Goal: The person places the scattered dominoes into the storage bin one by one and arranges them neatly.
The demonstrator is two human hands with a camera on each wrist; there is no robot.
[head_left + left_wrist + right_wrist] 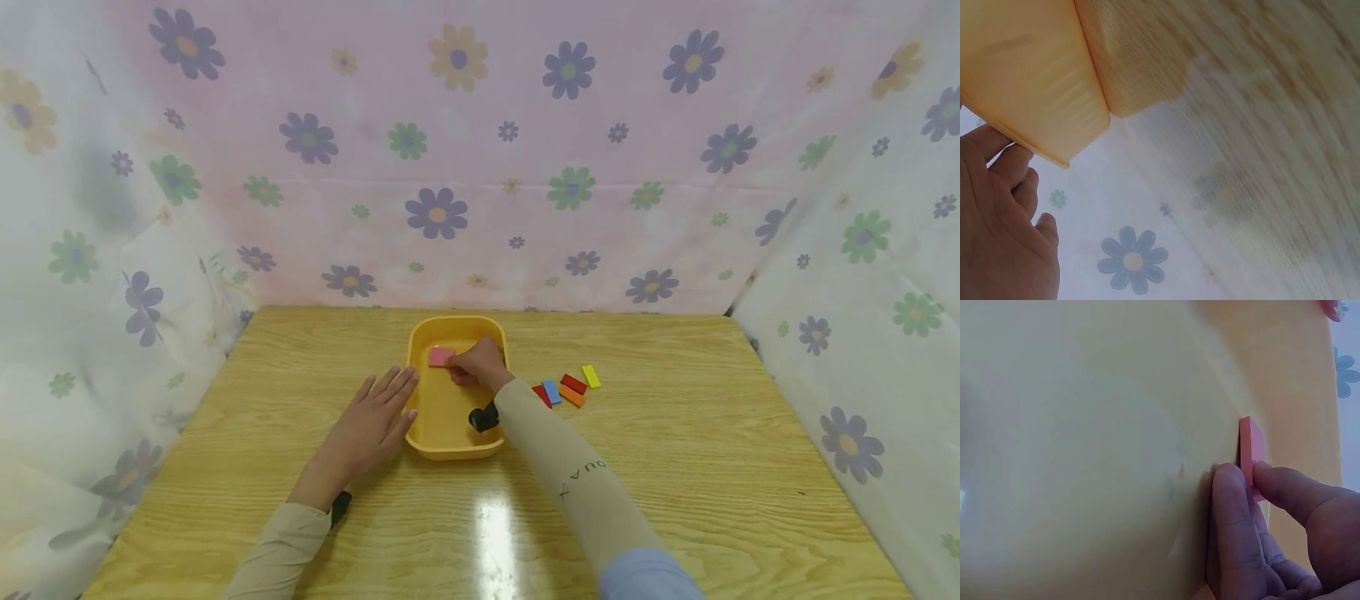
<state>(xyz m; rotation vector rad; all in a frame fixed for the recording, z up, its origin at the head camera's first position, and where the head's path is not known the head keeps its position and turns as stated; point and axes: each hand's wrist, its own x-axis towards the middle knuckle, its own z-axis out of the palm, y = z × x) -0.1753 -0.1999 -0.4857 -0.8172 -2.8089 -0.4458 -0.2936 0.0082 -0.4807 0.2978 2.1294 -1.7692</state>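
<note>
A yellow plastic tray (442, 454) stands on the wooden table. Inside it, near the far left corner, my right hand (480, 363) pinches a pink block (441, 357) between thumb and fingers. The right wrist view shows the thumb on one face of the pink block (1251, 447), with the fingertips close over the tray floor (1116, 450). My left hand (367, 425) lies at the tray's left side, fingers extended and fingertips at the rim. From the left wrist camera, the left hand's fingers (1010, 162) touch the tray's outer edge (1047, 156).
Right of the tray lie several small flat blocks: a blue one (552, 392), an orange one (572, 396), a yellow one (591, 377) and red ones, including a red block (573, 383). Flowered cloth (495, 158) hangs behind the table (690, 450) and along both sides.
</note>
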